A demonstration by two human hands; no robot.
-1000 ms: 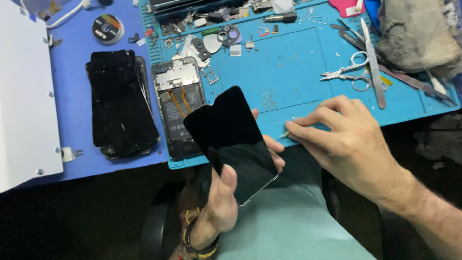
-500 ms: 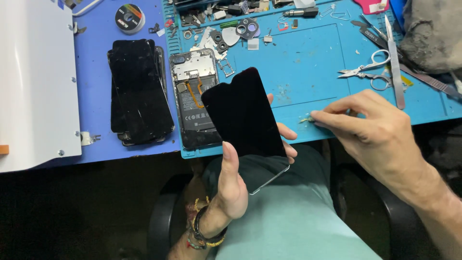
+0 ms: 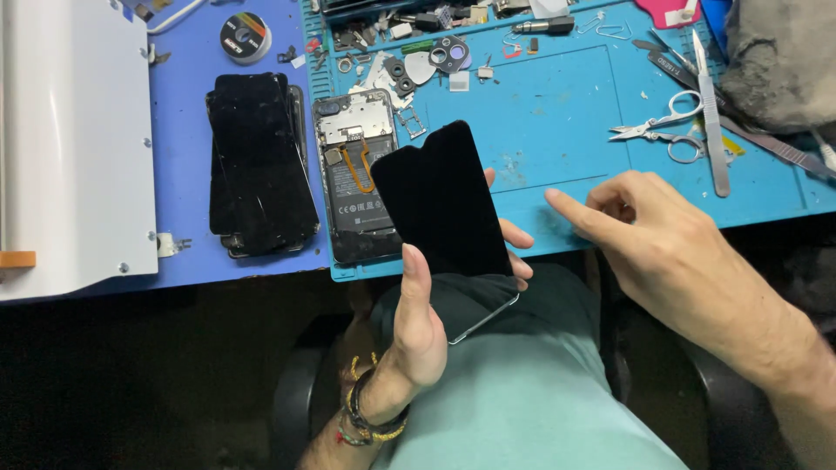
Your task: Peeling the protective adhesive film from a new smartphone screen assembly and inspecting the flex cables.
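1. Black glass faces up: the left hand (image 3: 418, 335) grips the phone screen (image 3: 440, 204) by its edges, raised over the lap at the mat's near edge — held as it was half a second ago.
2. Half a second ago the right hand (image 3: 670, 252) pinched something small on the blue mat (image 3: 557, 113); now it has lifted off, forefinger out, other fingers loosely curled, holding nothing.
3. An opened phone (image 3: 353, 178) lies just left of the screen — untouched.
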